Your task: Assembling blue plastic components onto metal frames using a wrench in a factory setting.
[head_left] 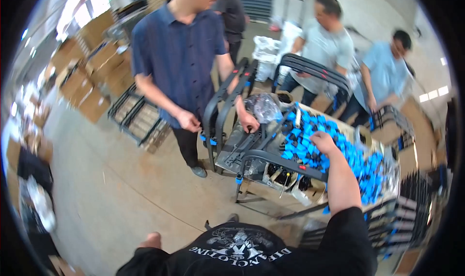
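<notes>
My right hand (pixel 323 143) reaches over a heap of small blue plastic parts (pixel 356 155) on the table. Its fingers are curled together; whatever they may hold is too small or hidden to make out. Below that forearm lies a bent black tube frame (pixel 283 163) with a red mark, resting across the table's near edge. Low on the left, only a bit of my left hand (pixel 152 239) shows beside my black shirt, away from the table. Its fingers are hidden.
Across the table, a person in a dark blue shirt (pixel 181 58) handles black tube frames (pixel 218 106). Two people in light shirts (pixel 327 43) stand at the far side. Cartons (pixel 94 101) and a pallet (pixel 138 114) stand left; stacked black tubes (pixel 402 218) lie right.
</notes>
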Demonstrator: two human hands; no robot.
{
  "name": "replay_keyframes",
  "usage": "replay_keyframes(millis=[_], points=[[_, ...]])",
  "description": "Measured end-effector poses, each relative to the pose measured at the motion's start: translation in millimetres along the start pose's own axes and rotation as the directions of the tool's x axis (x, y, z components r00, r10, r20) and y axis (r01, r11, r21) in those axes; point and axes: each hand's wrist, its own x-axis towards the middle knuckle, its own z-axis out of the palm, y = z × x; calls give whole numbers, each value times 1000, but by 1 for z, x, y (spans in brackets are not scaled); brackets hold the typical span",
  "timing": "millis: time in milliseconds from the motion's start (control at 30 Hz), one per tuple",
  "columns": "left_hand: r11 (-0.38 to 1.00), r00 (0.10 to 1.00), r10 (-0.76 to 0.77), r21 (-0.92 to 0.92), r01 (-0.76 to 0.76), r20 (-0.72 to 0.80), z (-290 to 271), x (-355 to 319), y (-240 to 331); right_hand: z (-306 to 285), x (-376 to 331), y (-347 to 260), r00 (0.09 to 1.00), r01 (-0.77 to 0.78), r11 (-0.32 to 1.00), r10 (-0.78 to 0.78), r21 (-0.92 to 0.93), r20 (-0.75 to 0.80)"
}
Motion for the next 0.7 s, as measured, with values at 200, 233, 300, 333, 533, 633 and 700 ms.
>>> replay_keyframes(millis=[200,233,300,333,533,633,700], points=[[-68,940,-67,-941,330,335,10,-34,111,0,-5,-65,920,336,941,-317,47,-229],[119,853,179,-850,-513,-489,-2,-21,106,2,-12,-75,835,481,875,-440,50,-330],[428,867,-38,-792,-434,-496,-13,-20,110,-13,-25,-84,755,547,837,-489,10,-437],[-60,966,-160,-975,-215,-203,-42,-47,99,-14,-47,-124,730,564,821,-545,-87,-412],[-679,932,-266,-734,0,246,17,-62,48,107,-196,-273,706,660,747,-582,77,-403],[-484,953,-294,-848,-215,-74,86,-27,20,245,-229,-286,738,666,729,-675,157,5],[-578,986,-167,-809,-111,-16,133,-4,-2,340,-238,-263,825,491,849,-525,196,207]])
